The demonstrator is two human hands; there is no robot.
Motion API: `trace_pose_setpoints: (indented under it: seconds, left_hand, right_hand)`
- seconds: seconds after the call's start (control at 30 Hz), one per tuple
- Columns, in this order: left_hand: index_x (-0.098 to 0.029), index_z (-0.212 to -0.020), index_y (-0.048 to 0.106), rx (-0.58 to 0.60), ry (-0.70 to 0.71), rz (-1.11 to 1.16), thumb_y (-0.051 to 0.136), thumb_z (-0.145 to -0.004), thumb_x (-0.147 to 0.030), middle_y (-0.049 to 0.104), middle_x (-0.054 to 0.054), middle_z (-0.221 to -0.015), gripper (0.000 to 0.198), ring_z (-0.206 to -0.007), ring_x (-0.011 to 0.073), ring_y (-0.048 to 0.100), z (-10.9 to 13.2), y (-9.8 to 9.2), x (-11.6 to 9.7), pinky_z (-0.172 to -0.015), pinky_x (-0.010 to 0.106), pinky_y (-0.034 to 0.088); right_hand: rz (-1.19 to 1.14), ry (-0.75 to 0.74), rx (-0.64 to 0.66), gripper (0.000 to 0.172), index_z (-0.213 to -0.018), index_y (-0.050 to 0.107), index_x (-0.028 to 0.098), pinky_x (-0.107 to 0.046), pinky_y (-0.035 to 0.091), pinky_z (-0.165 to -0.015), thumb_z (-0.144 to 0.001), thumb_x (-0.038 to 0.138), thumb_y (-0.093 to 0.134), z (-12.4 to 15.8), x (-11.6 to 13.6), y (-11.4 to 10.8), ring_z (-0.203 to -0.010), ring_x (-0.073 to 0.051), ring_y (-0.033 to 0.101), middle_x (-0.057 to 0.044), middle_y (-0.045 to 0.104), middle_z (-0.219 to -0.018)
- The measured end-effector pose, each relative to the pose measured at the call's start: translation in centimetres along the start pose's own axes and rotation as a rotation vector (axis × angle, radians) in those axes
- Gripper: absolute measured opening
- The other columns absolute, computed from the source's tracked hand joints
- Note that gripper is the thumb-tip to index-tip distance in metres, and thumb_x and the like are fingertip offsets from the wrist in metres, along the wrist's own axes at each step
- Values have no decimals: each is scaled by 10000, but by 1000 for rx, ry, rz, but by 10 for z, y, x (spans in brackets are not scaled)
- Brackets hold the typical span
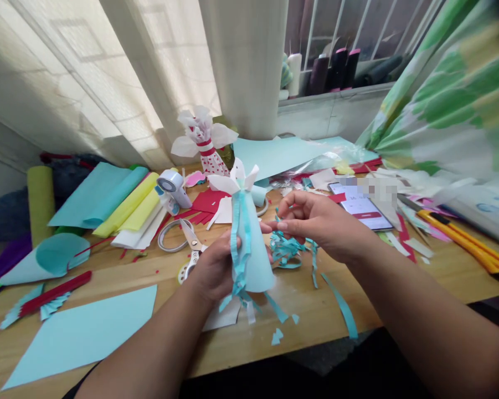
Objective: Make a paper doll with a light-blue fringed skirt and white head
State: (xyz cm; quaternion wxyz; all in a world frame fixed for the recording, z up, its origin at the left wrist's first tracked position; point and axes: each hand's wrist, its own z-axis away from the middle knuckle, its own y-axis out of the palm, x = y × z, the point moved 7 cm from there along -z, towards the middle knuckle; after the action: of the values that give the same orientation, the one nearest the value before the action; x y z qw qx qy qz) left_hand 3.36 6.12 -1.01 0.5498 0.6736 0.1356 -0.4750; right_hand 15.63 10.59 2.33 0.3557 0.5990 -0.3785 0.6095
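Note:
My left hand (220, 266) is wrapped around a pale blue paper cone (258, 260), held upright with its wide end down. White paper petals (235, 178) spread from the narrow top. A crinkled turquoise paper strip (237, 238) runs down the cone's side and hangs below it. My right hand (309, 219) is just right of the cone, thumb and forefinger pinched together; what they hold, if anything, is too small to make out. Beneath it lies a tangle of curled turquoise paper strips (288, 246). Scissors (194, 249) lie beside my left hand, partly hidden by it.
A roll of tape (172, 235) and a small white handheld device (172, 185) stand left of centre. A pale blue sheet (87, 332) lies front left. Behind are a paper-wrapped bouquet (207, 147) and red scraps. A phone (361, 208) and yellow cutter (461, 238) lie right.

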Motion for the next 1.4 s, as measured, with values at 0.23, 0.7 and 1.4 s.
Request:
trace_pose_setpoints:
  seconds: [0.23, 0.7, 1.4]
  left_hand:
    - [-143, -995, 604, -93, -27, -22, 704, -626, -383, 652, 82, -779, 451, -657, 204, 609, 1, -5, 3, -539, 285, 492]
    - [-112, -982, 637, -60, 12, -35, 691, -631, -410, 649, 94, -759, 464, -702, 196, 600, 2, -4, 0, -601, 265, 471]
    - [-113, -1045, 625, -147, 19, -42, 684, -657, -400, 660, 97, -781, 486, -691, 193, 616, 2, -15, 3, -571, 256, 478]
  right_hand:
    - [-65, 12, 73, 86, -706, 585, 163, -188, 346, -448, -741, 199, 654, -1, -2, 4, -518, -72, 492, 14, 601, -609]
    - [-316, 83, 201, 45, -765, 664, 137, -143, 387, -432, -750, 137, 622, 6, 1, 3, -452, -35, 508, 10, 638, -621]
    - [-250, -181, 156, 98, -881, 715, 206, -254, 542, -653, -807, 233, 656, 20, 33, -11, -710, -135, 685, -37, 736, -801]
